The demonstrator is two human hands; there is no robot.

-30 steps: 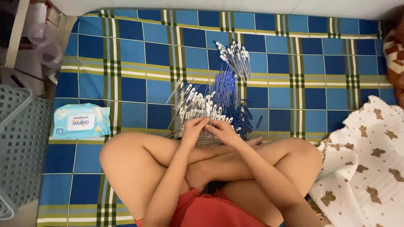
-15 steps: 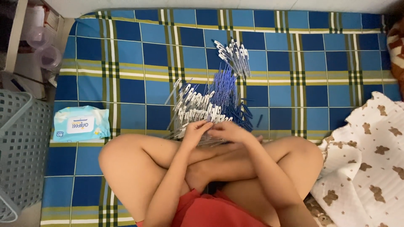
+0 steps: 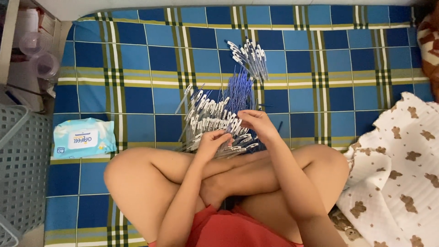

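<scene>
1. Seated cross-legged on a bed; both hands meet over a pen pile [image 3: 215, 123] just ahead of the shins.
2. Left hand [image 3: 211, 142]: fingers curled, tips pinched on what looks like a single pen [image 3: 231, 132] at the near edge of the pile. Right hand [image 3: 257, 124]: fingers bent, closed around the other end of the same piece (exact contact hidden by knuckles; cannot tell which part is in which hand).
3. Judged step: handling one pen between the two hands, probably fitting or checking a part. To do well: keep the piece level and close over the pile, hold near the ends with fingertips only, push along the pen's axis, not sideways.
4. Risk, as judged: forearms hang right above the pile; a dropped wrist could scatter the fan of pens.
5. Blue refills [image 3: 240, 91], a loose bundle, lie just beyond the pile, touching it. A second, smaller bunch of pens [image 3: 249, 57] lies farther out, apart from the rest.
6. Surface: plaid sheet [image 3: 137, 68], blue squares with green and white stripes, soft and slightly wrinkled (small parts may roll into folds).
7. Room: wipes pack [image 3: 84, 137] left of the knee; grey basket [image 3: 20, 174] off the bed edge at left; clear cups [image 3: 39, 55] on a shelf at upper left; bear-print cloth [image 3: 398, 174] at right.
</scene>
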